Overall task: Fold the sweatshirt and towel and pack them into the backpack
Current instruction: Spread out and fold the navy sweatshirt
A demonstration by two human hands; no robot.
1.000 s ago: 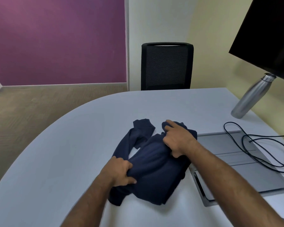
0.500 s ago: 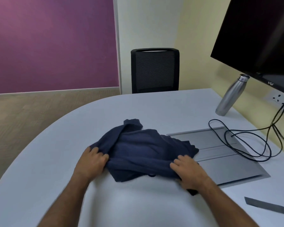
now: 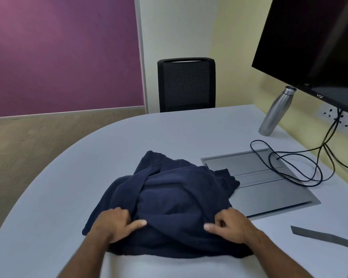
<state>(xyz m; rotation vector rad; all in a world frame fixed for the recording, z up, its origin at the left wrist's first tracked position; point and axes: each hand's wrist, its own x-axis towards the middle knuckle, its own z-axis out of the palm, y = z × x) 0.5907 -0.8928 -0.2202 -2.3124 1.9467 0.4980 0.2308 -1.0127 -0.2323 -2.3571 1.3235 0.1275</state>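
Head view, fold in progress: the pale counter [image 3: 72, 197] carries the navy sweatshirt [image 3: 175, 199], which lies bunched just beside the grey floor-box lid [image 3: 269, 189], its right edge overlapping that lid; behind stand a dark monitor [image 3: 313, 41], a black chair [image 3: 186, 85] and a steel bottle [image 3: 275, 111], with a black cable [image 3: 293, 167] looped over the lid. Neither towel nor backpack is in view. My left hand [image 3: 115, 225] and right hand [image 3: 231, 225] each have a grip on a gather of the near hem, fingers curled into the cloth, index fingers pointing inward. To do this step well I would, I judge, draw the hem taut and level, flatten the crumpled body, and keep the sleeve clear of the cable
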